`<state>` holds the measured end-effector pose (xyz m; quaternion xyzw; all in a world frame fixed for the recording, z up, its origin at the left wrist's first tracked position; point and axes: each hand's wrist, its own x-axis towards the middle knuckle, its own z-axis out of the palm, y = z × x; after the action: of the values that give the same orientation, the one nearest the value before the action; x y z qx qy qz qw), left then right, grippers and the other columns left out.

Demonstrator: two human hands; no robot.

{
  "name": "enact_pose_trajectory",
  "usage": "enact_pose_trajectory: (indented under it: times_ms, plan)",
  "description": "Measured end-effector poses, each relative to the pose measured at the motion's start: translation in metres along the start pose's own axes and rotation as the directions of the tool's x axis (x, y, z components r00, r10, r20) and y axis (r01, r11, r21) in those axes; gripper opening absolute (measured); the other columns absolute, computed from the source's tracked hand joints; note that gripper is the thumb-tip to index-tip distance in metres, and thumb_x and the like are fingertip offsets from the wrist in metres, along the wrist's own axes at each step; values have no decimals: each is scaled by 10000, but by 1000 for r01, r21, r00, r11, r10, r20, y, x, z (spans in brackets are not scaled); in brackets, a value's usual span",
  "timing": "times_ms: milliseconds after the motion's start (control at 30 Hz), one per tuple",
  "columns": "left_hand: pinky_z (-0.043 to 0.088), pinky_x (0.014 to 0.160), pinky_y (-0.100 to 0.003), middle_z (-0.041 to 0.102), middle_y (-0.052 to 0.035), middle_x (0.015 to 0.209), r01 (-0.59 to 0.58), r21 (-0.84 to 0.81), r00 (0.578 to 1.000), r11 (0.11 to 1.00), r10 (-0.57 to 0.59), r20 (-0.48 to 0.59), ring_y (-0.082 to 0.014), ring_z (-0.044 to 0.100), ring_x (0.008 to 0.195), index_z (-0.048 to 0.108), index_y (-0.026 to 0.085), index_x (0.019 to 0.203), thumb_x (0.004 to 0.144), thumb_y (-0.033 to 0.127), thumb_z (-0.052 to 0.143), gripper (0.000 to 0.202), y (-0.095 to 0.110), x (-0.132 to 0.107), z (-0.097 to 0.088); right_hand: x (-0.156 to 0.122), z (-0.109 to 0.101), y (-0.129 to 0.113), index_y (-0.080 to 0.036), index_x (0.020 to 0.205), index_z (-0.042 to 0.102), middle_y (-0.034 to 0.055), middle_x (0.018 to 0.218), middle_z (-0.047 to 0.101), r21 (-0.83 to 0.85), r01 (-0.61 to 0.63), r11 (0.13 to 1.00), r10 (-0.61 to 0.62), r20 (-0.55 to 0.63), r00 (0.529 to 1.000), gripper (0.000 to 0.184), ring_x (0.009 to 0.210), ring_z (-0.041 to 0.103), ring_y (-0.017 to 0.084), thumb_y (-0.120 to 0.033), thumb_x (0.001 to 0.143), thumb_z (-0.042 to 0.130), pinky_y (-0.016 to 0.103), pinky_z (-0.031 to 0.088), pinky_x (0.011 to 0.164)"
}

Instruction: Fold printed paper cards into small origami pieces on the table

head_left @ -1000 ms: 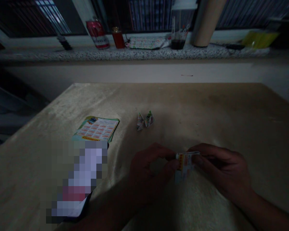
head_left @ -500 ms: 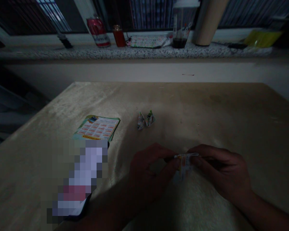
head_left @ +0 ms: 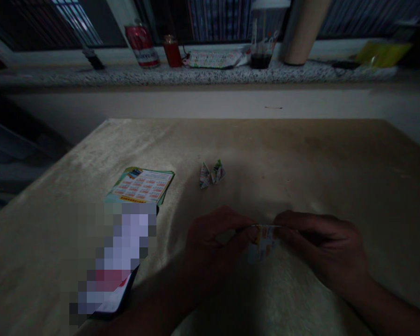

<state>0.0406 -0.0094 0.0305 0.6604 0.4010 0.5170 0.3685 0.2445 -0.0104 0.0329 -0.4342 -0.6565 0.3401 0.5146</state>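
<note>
A small folded piece of printed paper (head_left: 265, 240) hangs between my two hands, a thin straight fold along its top. My left hand (head_left: 220, 245) pinches its left end between thumb and forefinger. At the right end, my right hand (head_left: 325, 242) grips it the same way, the other fingers curled. Beyond the hands, two small folded paper shapes (head_left: 205, 176) stand close together on the table. To their left lies a stack of printed sheets (head_left: 145, 184), the top one bearing a grid of orange text.
A phone (head_left: 122, 261) with a blurred-out screen lies left of my left arm on the pale table (head_left: 301, 158). Along the speckled windowsill (head_left: 203, 77) stand a red can (head_left: 142, 45), an orange-red lighter (head_left: 172, 51), a cup of dark liquid (head_left: 264, 39) and a tan cylinder (head_left: 303, 35).
The paper's top fold has straightened and its printed face has turned more toward me. My left hand has shifted slightly left. The other things stay in place.
</note>
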Motion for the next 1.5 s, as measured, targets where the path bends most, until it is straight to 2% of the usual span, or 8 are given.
enact_pose_trajectory:
  times_ms: [267,367,533,700,933,1200,1333,1500]
  plan:
    - [510,591,-237,701,8,709,22,47,999,999,-23,22,-120,646,622,746,203,824,863,182,713,55,-2,-3,-1,-2,1,-3,-252,819,807,8,707,781,-25,49,998,-50,-6,999,139,559,715,155,-118,798,780,231,549,466]
    - [534,665,-258,710,-18,804,-81,130,996,988,77,35,-145,674,723,722,178,916,827,182,747,93,-1,-2,0,-2,1,-2,-244,890,808,21,737,785,-42,158,986,-156,58,986,190,616,726,173,-78,823,741,272,573,533]
    - [528,768,-300,692,-55,914,-341,225,925,913,283,254,-164,637,832,701,164,1021,925,140,657,109,0,3,-5,-1,2,0,-271,1126,771,16,755,792,-53,351,935,-343,125,931,398,630,728,194,-16,827,705,370,605,646]
    - [495,759,-301,653,-36,867,-418,292,890,860,323,323,-159,571,800,661,166,1035,964,106,607,107,-1,1,-9,0,2,-2,-306,1177,751,4,770,807,-85,397,914,-383,137,913,438,612,738,206,-31,840,697,396,615,637]
    - [451,628,-228,608,-23,785,-325,223,930,919,268,251,-120,570,699,692,125,923,953,110,625,75,5,2,-11,1,2,-2,-245,1076,770,45,842,792,-72,251,965,-232,200,952,285,766,747,216,-78,851,720,343,618,642]
    - [467,638,-208,625,1,782,-167,138,967,976,135,215,-97,610,684,717,160,927,936,131,665,60,2,0,-9,3,1,1,-256,1120,732,23,830,766,-50,302,952,-282,236,930,355,720,718,185,-19,865,662,359,584,672]
    - [456,614,-202,622,13,744,-117,132,979,984,92,183,-91,607,654,727,170,877,923,139,678,74,5,3,-8,1,2,0,-241,1047,742,21,746,748,-99,310,946,-287,191,939,279,663,703,189,-40,887,633,367,570,646]
    - [447,588,-204,637,22,701,-48,113,994,992,36,108,-94,604,618,738,175,823,880,141,716,70,7,5,-8,1,3,1,-235,1003,734,29,825,768,-84,154,985,-130,235,963,147,724,711,171,-144,928,646,290,557,603]
